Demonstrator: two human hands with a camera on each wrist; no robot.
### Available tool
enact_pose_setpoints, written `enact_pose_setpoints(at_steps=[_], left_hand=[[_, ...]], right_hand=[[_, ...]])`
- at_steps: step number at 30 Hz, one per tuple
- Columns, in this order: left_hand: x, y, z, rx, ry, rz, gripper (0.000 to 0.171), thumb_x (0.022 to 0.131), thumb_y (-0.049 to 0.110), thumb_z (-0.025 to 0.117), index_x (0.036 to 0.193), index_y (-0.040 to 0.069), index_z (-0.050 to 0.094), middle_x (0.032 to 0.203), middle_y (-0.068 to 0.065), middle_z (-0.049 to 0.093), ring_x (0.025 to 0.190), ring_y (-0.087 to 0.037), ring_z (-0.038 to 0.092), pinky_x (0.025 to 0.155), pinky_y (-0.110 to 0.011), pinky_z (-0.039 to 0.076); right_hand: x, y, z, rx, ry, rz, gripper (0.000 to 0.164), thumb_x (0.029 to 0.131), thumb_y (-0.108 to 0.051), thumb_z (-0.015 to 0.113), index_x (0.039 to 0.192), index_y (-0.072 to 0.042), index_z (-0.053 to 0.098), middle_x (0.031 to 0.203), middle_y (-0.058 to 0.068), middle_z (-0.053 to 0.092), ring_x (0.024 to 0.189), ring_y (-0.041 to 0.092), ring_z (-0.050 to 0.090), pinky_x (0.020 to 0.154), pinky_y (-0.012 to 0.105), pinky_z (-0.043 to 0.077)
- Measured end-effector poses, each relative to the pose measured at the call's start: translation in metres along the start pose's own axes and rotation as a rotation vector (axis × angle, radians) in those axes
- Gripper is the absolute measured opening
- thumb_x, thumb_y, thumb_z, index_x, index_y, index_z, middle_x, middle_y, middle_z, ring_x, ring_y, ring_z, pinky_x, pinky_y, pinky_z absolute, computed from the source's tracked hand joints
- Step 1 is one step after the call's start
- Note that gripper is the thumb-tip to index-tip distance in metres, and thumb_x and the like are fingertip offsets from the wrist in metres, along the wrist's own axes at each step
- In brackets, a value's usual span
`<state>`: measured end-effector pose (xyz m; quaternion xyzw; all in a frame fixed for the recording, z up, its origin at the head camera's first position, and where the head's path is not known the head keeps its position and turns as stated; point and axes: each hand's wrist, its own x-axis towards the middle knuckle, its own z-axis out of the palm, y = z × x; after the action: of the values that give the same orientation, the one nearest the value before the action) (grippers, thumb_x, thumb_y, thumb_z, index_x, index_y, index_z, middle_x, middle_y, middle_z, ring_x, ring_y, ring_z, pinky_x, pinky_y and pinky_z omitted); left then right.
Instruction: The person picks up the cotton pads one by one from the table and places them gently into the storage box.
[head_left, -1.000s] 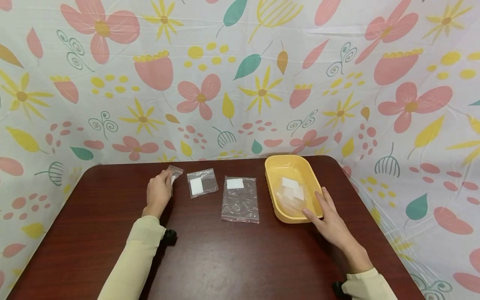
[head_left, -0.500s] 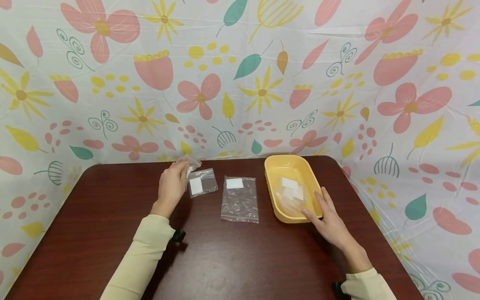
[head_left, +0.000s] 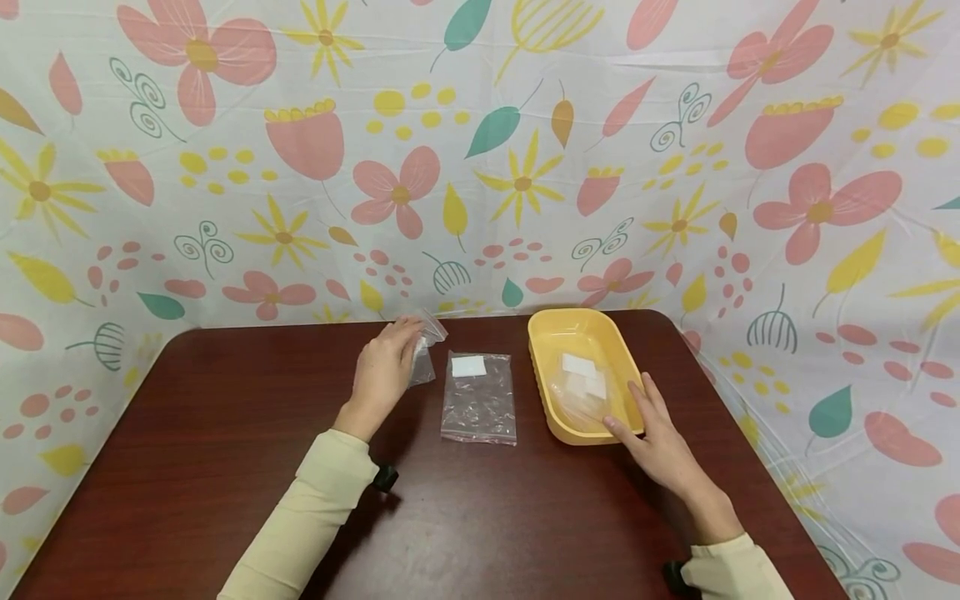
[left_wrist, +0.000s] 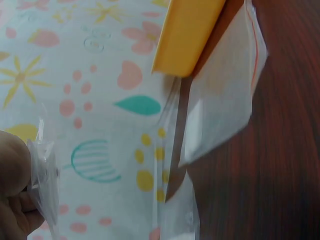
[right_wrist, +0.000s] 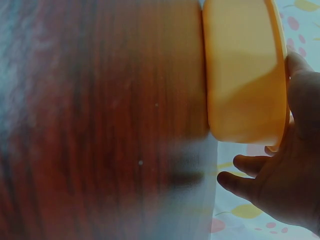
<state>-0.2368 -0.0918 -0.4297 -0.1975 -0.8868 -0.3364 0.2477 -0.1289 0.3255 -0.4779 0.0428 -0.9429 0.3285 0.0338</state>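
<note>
My left hand (head_left: 382,367) pinches a small clear zip bag (head_left: 433,329) above the table's far side; in the left wrist view the crinkled bag (left_wrist: 46,185) hangs at the fingertips. Beneath it lies another small zip bag (head_left: 423,368), partly covered by the hand. To the right, a larger zip bag (head_left: 477,408) with a white label lies flat. My right hand (head_left: 663,446) rests at the near right corner of a yellow tray (head_left: 537,375), thumb on the near rim and fingers spread along the side. Inside the tray are clear bags (head_left: 581,387) with white labels.
The dark wooden table (head_left: 465,517) has its far edge close to a flower-printed cloth (head_left: 480,208), which also hangs along the left and right sides.
The left hand has carried the small zip bag rightward, from the table's left part to over the other small bag. The right hand and tray stay in place.
</note>
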Motion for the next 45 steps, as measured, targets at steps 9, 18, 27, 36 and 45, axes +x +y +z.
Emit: enact_pose_setpoints(at_steps=[9,18,27,36,45], left_hand=[[0.004,0.027,0.021,-0.01,-0.034,0.133,0.024,0.102,0.007,0.06,0.122,0.002,0.072,0.129,-0.015,0.066,0.127,-0.031,0.058,0.11,-0.042,0.042],[0.009,0.061,0.043,-0.024,-0.058,0.206,0.023,0.101,0.01,0.062,0.12,0.004,0.073,0.127,-0.011,0.068,0.126,-0.027,0.059,0.111,-0.038,0.041],[0.013,0.087,0.067,-0.056,-0.13,0.265,0.025,0.101,0.009,0.062,0.124,0.008,0.071,0.13,-0.007,0.067,0.129,-0.021,0.057,0.113,-0.033,0.038],[0.02,0.11,0.092,-0.008,-0.206,0.313,0.025,0.105,0.014,0.055,0.124,0.009,0.071,0.131,-0.006,0.066,0.129,-0.02,0.057,0.113,-0.031,0.038],[0.029,0.127,0.117,0.11,-0.301,0.298,0.025,0.107,0.02,0.052,0.123,0.017,0.072,0.133,0.0,0.066,0.13,-0.018,0.056,0.108,-0.031,0.043]], right_hand=[[0.0,0.0,0.0,0.001,0.0,0.001,0.086,0.1,-0.045,0.061,0.159,0.001,0.019,0.168,0.014,-0.005,0.147,0.049,0.014,0.104,0.075,0.027],[0.0,0.001,0.001,0.014,0.001,-0.001,0.085,0.1,-0.044,0.061,0.158,0.002,0.02,0.168,0.015,-0.005,0.147,0.049,0.014,0.105,0.075,0.026],[0.0,0.003,0.001,0.008,0.001,0.001,0.086,0.1,-0.046,0.061,0.159,0.001,0.02,0.168,0.014,-0.005,0.147,0.048,0.014,0.105,0.075,0.027],[0.0,0.004,0.001,0.002,0.007,-0.002,0.085,0.1,-0.046,0.061,0.159,0.001,0.021,0.168,0.013,-0.004,0.148,0.048,0.014,0.105,0.074,0.027],[0.001,0.002,0.002,0.014,0.018,-0.023,0.084,0.1,-0.044,0.063,0.157,0.003,0.023,0.167,0.016,-0.002,0.147,0.049,0.016,0.105,0.073,0.028]])
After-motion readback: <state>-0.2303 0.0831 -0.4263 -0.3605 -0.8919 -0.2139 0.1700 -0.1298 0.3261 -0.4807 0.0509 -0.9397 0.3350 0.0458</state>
